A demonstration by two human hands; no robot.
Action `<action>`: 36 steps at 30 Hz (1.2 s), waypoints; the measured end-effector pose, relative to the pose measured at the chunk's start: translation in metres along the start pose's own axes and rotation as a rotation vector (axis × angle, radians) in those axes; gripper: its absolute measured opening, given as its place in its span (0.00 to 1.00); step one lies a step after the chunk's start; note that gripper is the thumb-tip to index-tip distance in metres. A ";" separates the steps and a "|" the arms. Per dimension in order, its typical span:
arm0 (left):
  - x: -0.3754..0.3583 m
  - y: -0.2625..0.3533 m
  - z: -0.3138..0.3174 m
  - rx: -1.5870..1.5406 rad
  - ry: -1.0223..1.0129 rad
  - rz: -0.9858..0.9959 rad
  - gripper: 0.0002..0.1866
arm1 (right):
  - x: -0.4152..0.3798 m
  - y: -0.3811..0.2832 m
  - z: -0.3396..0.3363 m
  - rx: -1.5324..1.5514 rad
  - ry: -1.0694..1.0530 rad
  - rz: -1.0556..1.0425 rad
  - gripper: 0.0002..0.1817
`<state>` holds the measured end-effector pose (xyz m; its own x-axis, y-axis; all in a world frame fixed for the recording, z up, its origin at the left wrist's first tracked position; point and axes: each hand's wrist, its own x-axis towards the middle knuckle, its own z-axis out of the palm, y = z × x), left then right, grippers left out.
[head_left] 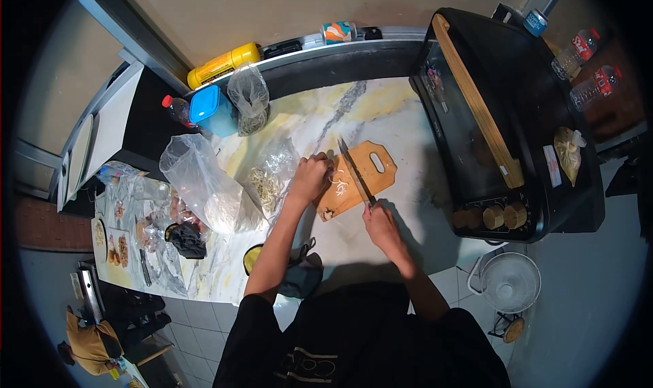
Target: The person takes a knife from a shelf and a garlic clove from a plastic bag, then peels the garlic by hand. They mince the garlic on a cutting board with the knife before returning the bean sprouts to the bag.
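A wooden cutting board (381, 165) with an oval handle hole lies on the marble-patterned counter (408, 126). My right hand (383, 228) is closed around the handle of a knife (356, 170), whose blade lies across the board and points away from me. At the board's left edge my left hand (313, 177) has its fingers curled together; whatever they hold is too small to name. Thin pale pieces (339, 182) lie between that hand and the blade. Small dark bits (328, 214) rest at the board's near left corner. Left of my left hand is a clear bag of sprouts (264, 184).
A black oven (469, 116) stands right of the board. Plastic bags (224, 207), a blue-lidded container (205, 104) and a dark pouch (187, 240) sit to the left. Near my left forearm lies a dark cloth item (299, 279). Another person (92, 340) is at lower left.
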<state>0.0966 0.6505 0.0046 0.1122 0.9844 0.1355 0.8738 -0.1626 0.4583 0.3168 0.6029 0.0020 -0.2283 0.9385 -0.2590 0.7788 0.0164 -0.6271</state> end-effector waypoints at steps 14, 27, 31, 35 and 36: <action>-0.022 0.013 -0.003 -0.158 -0.032 0.038 0.07 | 0.009 0.010 -0.009 0.096 -0.101 -0.044 0.19; -0.021 0.013 -0.002 -0.238 0.019 0.007 0.06 | 0.010 0.015 0.001 0.109 -0.066 -0.036 0.19; -0.023 0.012 -0.002 -0.241 0.024 0.000 0.05 | 0.007 0.006 -0.007 0.120 -0.072 -0.010 0.20; -0.024 0.015 -0.001 -0.235 0.041 -0.025 0.05 | 0.004 -0.002 -0.011 0.082 -0.059 0.005 0.20; -0.024 0.015 0.000 -0.241 0.036 -0.036 0.05 | 0.004 -0.005 -0.014 0.076 -0.077 0.015 0.19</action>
<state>0.1066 0.6246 0.0082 0.0623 0.9876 0.1440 0.7380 -0.1427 0.6595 0.3205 0.6111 0.0144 -0.2638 0.9090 -0.3227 0.7364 -0.0263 -0.6760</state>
